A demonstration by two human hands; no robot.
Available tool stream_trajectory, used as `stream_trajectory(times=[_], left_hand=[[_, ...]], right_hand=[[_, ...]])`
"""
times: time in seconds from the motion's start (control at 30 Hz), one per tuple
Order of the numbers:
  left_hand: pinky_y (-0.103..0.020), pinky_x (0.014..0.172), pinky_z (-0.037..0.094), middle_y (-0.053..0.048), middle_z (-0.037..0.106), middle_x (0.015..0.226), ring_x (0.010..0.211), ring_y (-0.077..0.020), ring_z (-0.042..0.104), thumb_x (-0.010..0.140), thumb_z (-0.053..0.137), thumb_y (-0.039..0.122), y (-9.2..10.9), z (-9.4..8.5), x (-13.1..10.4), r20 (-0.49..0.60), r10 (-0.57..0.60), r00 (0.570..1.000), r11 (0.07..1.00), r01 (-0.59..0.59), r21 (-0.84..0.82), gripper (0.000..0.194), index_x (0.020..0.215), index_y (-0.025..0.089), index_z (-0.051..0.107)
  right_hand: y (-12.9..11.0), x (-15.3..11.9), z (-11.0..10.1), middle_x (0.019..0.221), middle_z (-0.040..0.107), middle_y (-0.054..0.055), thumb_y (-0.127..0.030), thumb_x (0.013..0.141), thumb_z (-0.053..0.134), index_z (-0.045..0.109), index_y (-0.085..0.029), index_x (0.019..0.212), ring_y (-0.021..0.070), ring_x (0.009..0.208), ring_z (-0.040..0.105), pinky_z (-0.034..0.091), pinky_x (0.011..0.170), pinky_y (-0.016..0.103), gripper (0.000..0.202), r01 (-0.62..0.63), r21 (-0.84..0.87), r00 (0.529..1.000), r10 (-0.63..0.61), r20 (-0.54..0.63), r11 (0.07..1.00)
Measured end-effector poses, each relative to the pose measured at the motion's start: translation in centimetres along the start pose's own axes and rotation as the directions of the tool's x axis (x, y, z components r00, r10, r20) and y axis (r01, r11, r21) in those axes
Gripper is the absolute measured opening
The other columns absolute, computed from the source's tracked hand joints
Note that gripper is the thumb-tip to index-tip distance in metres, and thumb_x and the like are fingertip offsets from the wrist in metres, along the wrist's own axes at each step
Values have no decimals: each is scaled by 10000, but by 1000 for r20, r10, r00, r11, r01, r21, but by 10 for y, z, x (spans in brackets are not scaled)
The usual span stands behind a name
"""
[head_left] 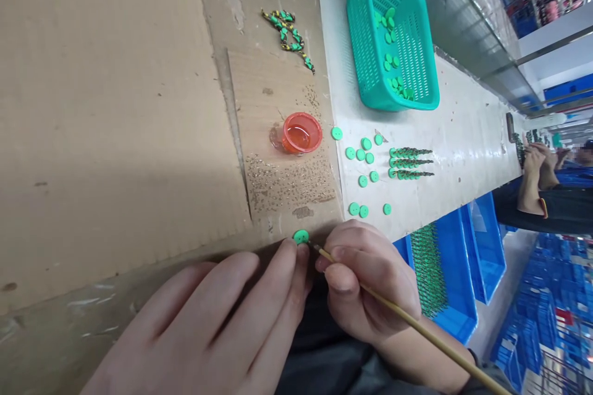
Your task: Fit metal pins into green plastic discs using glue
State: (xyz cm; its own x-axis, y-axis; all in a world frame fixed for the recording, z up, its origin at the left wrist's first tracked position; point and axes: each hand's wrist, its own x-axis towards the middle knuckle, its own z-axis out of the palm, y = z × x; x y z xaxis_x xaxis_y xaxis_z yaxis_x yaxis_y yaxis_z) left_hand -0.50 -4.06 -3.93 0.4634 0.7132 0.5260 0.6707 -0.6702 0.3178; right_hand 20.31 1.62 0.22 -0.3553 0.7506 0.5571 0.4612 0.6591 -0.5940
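Note:
Between the fingertips of my left hand (231,315) is a green button (301,236), held at the table edge. My right hand (370,278) is closed around a thin wooden brush (412,321), whose dark tip touches or nearly touches the button's right side. Beyond my hands, a small red cup (302,133) with liquid in it stands on a wooden board (259,92). Tiny metallic bits (291,182) lie scattered on the board around the cup. Several loose green buttons (363,181) rest on the white surface to the right of the board.
A teal basket (393,31) with green discs stands at the back. Three rows of green and dark pieces (410,162) lie on the white surface (463,129). Brown cardboard (115,105) covers the left. Blue bins (456,271) stand at right, and a person (537,191) works farther off.

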Motion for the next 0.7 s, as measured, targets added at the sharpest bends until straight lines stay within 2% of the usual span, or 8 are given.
stream_trajectory(times=[0.27, 0.43, 0.57, 0.7], left_hand=[[-519, 866, 497, -100, 719, 1522, 1130, -322, 699, 1067, 721, 325, 2, -4, -4, 16, -12, 1000, 1000, 12, -3, 372, 1392, 146, 753], [-533, 868, 508, -101, 746, 1493, 1100, -316, 698, 1060, 746, 319, 2, -2, -3, 2, -16, 1000, 1000, 16, 6, 396, 1407, 127, 749], [-523, 845, 490, -81, 760, 1470, 1077, -305, 689, 1048, 772, 298, 1, 1, 1, -44, -12, 999, 1000, 12, -6, 397, 1408, 134, 744], [-518, 827, 480, -79, 781, 1419, 1072, -306, 684, 1040, 777, 272, 1, 0, 3, -21, -37, 999, 999, 37, -3, 370, 1378, 124, 751]], right_hand=[[0, 0, 1, 801, 734, 48, -174, 1137, 610, 699, -185, 1153, 199, 651, 714, 647, 578, 353, 91, -34, 37, 999, 33, 25, 999], [-1, 0, 4, 780, 699, -6, -128, 1102, 662, 700, -213, 1078, 159, 637, 656, 593, 588, 323, 96, -170, 148, 982, 180, -58, 974], [-6, 6, -6, 896, 721, 10, -88, 1060, 693, 706, -214, 1119, 165, 787, 699, 619, 717, 340, 140, -288, 64, 957, 284, 57, 956], [-11, 14, -18, 1036, 772, 44, -60, 1038, 706, 715, -210, 1215, 183, 942, 751, 662, 826, 352, 233, -276, -23, 950, 276, 146, 961]])
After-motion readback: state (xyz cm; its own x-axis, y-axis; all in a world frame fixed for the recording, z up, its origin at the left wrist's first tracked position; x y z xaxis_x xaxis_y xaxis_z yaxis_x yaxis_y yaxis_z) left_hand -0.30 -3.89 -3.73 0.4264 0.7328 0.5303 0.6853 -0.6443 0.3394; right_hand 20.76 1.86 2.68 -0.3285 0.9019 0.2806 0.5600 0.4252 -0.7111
